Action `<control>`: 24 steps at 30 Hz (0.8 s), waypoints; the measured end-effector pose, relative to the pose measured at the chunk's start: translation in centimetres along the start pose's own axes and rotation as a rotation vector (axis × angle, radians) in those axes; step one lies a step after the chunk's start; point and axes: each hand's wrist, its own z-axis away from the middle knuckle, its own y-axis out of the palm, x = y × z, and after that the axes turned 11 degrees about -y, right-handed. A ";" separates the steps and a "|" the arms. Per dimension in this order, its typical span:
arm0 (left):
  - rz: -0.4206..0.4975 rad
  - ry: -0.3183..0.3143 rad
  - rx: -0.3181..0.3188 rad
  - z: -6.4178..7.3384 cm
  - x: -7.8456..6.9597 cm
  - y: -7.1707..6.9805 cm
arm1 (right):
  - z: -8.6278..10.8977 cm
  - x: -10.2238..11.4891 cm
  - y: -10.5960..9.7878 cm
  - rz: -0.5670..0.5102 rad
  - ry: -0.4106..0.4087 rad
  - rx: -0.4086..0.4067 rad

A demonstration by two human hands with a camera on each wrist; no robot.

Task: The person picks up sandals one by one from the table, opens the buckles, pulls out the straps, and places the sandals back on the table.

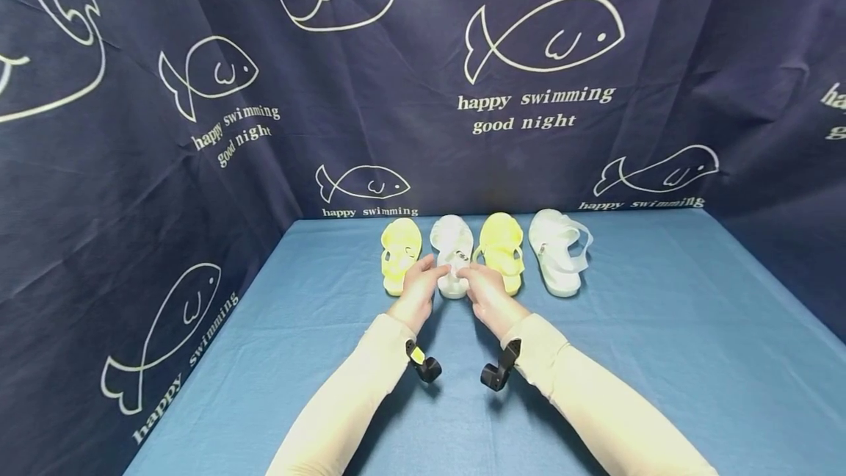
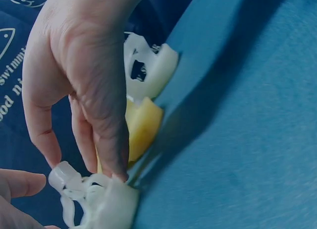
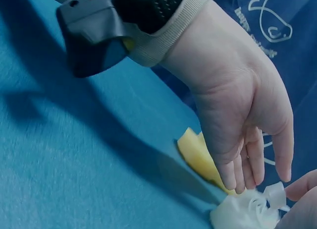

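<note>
Four clog-style sandals stand in a row at the back of the table: a yellow sandal on the left, a white sandal, another yellow sandal and a white sandal with its heel strap out to the side on the right. My left hand and right hand flank the second sandal's heel, fingers fairly straight. In the left wrist view, the right hand's fingertips meet the white sandal, its thumb by the strap. In the right wrist view, the left hand's fingertips are right at the sandal.
A blue cloth covers the table. Behind and beside it hangs a dark blue curtain with white fish and lettering. Each wrist wears a black camera mount, the left mount and the right mount.
</note>
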 end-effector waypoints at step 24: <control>-0.003 0.076 0.053 1.8 -3.4 -2.7 | 1.9 2.8 3.6 0.089 -0.171 0.026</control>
